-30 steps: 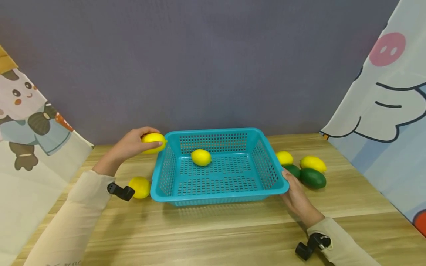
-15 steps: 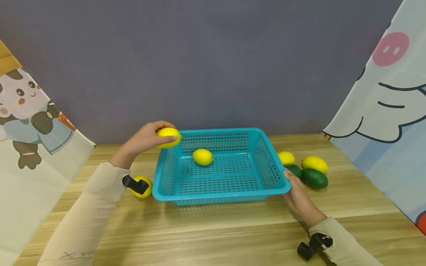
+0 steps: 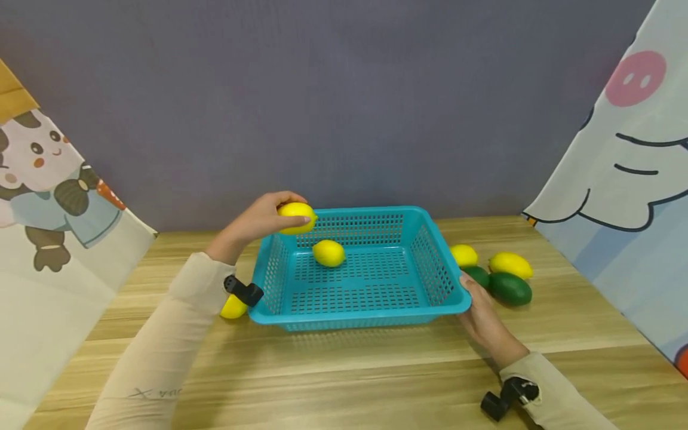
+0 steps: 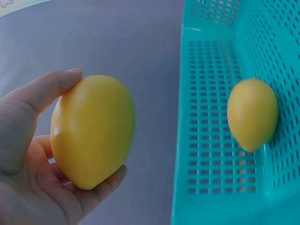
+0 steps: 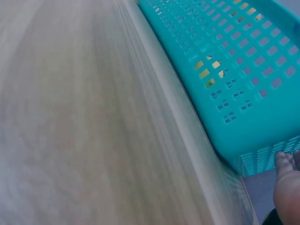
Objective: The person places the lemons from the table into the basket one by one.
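My left hand [image 3: 262, 218] grips a yellow lemon [image 3: 297, 218] between thumb and fingers, over the back left corner of a turquoise plastic basket [image 3: 355, 318]. In the left wrist view this held lemon [image 4: 93, 131] appears beside the basket's rim, its lower end against the fingers. A second lemon [image 3: 328, 253] lies on the basket floor, left of the middle. At the basket's front right corner, my right hand [image 3: 484, 322] holds the side, thumb at the rim. The right wrist view shows fingers [image 5: 283, 164] of that hand against the slotted end wall; the rest is cut off.
Right of the basket, two more lemons [image 3: 509, 265] and two dark green oval fruits [image 3: 510, 289] sit close together on the wooden table [image 3: 344, 382]. Another lemon [image 3: 233, 307] stands left of the basket, partly behind the left wrist camera. A grey wall [image 3: 344, 107] rises behind.
My left hand has carried its lemon rightward and slightly up, from outside the basket's left rim to over its back left corner. The right hand keeps its hold on the basket.
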The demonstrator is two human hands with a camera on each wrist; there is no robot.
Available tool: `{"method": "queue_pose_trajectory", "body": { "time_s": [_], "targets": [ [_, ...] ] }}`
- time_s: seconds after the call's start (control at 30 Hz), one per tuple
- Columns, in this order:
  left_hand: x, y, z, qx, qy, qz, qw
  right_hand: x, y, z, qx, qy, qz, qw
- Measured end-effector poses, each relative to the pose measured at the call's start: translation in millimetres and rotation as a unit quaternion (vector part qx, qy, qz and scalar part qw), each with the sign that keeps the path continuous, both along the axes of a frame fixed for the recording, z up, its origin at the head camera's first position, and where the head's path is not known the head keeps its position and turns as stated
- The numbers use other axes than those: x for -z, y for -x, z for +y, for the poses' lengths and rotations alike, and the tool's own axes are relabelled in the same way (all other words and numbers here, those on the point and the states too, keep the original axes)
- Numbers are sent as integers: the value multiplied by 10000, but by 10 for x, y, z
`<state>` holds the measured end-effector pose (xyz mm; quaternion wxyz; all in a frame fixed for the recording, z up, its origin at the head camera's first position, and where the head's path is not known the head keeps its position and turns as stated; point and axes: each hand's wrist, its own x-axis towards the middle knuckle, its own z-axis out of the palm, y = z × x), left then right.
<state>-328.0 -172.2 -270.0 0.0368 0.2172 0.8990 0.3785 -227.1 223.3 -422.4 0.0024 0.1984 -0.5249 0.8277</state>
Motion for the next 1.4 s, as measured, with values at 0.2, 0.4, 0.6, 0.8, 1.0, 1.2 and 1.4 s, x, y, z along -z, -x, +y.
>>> {"method": "queue_pose_trajectory", "body": {
  "time_s": [0.2,0.4,0.6,0.8,1.0,1.2,1.4],
  "targets": [
    [-15,15,173,123,-91,62,9999,-1,0,-2,-6,39,1,10000],
    [-5,46,306,304,-144,87,9994,3,0,-7,-61,93,34,9999],
    [12,95,436,251,-115,-1,9996,-1,-3,1,-28,155,62,9999],
    [57,152,556,415,-120,53,9991,1,-2,-5,-3,129,42,9999],
    [155,207,683,613,-239,-68,9978,19,0,-10,-70,137,51,9999],
    [220,226,820,509,-92,-268,9983,22,-1,-22,-39,46,24,10000],
    [259,246,938,504,67,-427,9978,15,-7,-19,49,111,38,9999]
  ]
}}
